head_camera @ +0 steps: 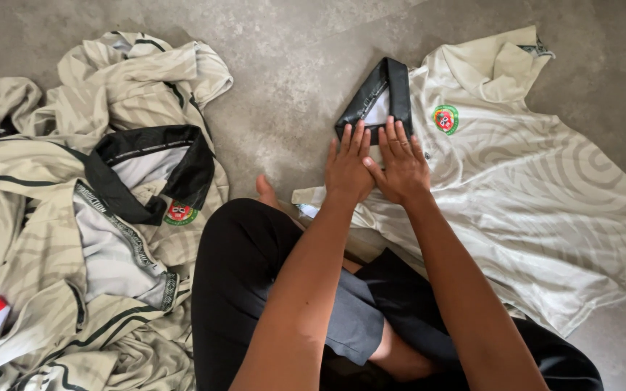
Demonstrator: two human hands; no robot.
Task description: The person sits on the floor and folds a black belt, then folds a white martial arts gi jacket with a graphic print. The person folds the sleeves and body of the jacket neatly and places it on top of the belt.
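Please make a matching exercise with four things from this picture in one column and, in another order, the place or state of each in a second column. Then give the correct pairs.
Things:
1. both hands, left hand and right hand
2. black collar
3. round badge
4. pile of shirts

Places or states:
A. crumpled on the floor, at the left
B. pressed flat, side by side, just below the collar
C. at the top of the spread shirt, open in a V
D. on the chest of the spread shirt, right of the collar

Pairs: 1-B, 2-C, 3-D, 4-A
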